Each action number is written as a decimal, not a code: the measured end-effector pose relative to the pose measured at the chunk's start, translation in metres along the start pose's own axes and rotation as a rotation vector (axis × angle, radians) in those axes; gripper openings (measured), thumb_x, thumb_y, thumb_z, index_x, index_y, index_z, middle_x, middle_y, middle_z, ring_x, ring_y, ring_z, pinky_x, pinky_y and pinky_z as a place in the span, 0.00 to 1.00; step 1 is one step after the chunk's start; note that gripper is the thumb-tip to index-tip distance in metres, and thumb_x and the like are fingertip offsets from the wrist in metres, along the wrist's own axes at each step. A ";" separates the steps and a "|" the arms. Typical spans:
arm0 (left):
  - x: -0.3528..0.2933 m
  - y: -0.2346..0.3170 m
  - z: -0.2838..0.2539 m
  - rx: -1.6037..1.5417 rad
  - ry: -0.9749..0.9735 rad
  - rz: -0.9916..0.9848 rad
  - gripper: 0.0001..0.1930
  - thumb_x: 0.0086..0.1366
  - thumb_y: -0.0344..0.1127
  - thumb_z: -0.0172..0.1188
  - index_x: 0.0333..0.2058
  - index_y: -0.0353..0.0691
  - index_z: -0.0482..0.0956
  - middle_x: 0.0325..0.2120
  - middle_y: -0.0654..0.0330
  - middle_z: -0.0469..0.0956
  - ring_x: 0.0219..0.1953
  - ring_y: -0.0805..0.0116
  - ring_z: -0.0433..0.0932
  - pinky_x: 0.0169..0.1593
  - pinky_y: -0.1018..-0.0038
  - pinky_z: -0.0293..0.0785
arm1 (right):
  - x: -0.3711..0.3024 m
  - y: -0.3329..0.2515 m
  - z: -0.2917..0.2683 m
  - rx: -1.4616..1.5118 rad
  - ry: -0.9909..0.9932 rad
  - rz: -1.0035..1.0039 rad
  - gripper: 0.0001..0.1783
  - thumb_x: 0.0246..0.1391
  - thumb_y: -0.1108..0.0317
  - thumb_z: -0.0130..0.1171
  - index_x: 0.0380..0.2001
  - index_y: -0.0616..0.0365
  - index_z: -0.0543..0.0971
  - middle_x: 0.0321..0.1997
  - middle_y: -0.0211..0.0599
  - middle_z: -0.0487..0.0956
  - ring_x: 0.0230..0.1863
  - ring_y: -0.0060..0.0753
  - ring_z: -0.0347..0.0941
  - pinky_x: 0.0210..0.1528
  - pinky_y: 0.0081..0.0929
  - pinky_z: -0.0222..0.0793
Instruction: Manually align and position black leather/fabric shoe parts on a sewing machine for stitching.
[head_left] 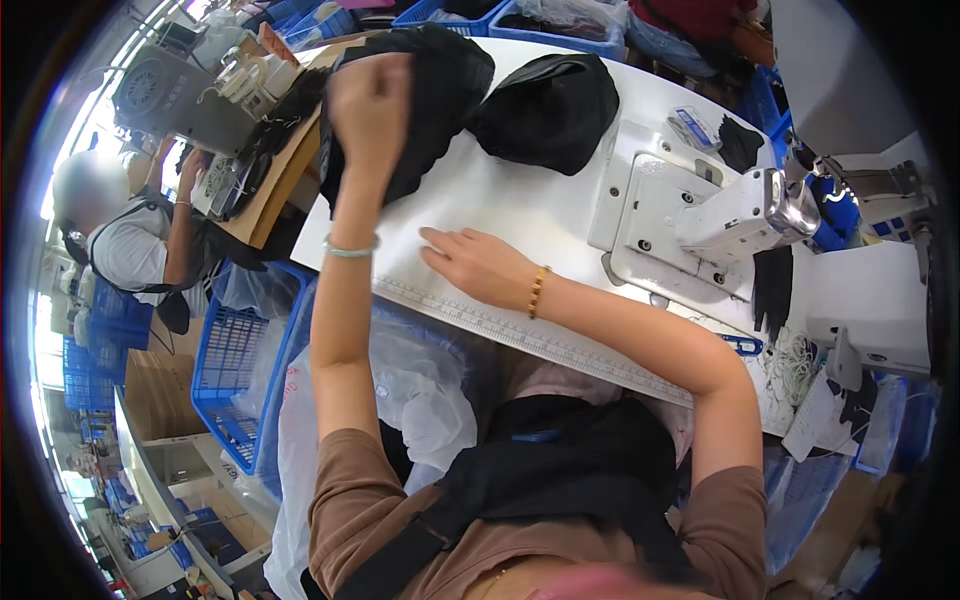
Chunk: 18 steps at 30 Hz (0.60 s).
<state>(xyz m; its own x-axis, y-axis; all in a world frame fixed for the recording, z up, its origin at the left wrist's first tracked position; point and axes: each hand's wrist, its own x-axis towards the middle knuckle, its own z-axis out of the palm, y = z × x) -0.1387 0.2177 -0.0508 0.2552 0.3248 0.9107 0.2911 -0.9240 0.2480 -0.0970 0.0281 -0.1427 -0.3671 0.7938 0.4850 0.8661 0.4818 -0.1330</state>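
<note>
My left hand (372,108) is raised over a heap of black fabric pieces (440,85) at the far left of the white table. Motion smears its fingers, so its grip cannot be made out. My right hand (482,266) lies palm down on the bare tabletop (440,205), fingers stretched out and holding nothing. Beyond it, a separate black fabric piece (555,112) with a rounded, gathered shape rests near the table's back edge. A printed ruler strip (510,335) runs along the near edge.
A white sewing machine (740,215) occupies the table's right side, with loose white thread (790,375) near it. Blue crates (240,350) and clear plastic bags (420,390) stand below at left. Another person (140,240) works at a bench on the left.
</note>
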 end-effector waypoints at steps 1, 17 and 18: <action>-0.001 0.030 0.014 -0.107 -0.124 0.108 0.10 0.57 0.39 0.59 0.30 0.37 0.80 0.31 0.56 0.78 0.38 0.56 0.74 0.45 0.66 0.69 | -0.013 -0.002 -0.012 0.001 -0.003 0.000 0.17 0.45 0.75 0.50 0.42 0.64 0.70 0.52 0.46 0.69 0.42 0.36 0.72 0.43 0.28 0.70; -0.028 0.112 0.087 -0.096 -0.141 -0.116 0.10 0.56 0.35 0.56 0.26 0.33 0.71 0.24 0.48 0.73 0.28 0.49 0.75 0.32 0.64 0.73 | -0.150 -0.006 -0.108 0.169 0.192 0.452 0.16 0.45 0.81 0.54 0.41 0.62 0.74 0.49 0.43 0.72 0.41 0.38 0.75 0.37 0.27 0.73; -0.024 0.123 0.067 -0.197 0.003 -0.112 0.10 0.56 0.35 0.55 0.25 0.33 0.70 0.20 0.45 0.72 0.26 0.45 0.73 0.30 0.62 0.70 | -0.150 -0.006 -0.112 0.166 0.202 0.449 0.16 0.45 0.81 0.54 0.41 0.62 0.74 0.49 0.43 0.72 0.41 0.38 0.75 0.37 0.27 0.73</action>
<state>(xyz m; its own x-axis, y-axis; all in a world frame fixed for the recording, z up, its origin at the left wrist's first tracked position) -0.0471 0.1097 -0.0642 0.2290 0.4275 0.8745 0.1313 -0.9038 0.4074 -0.0095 -0.1353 -0.1180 0.1153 0.8560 0.5040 0.8519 0.1758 -0.4934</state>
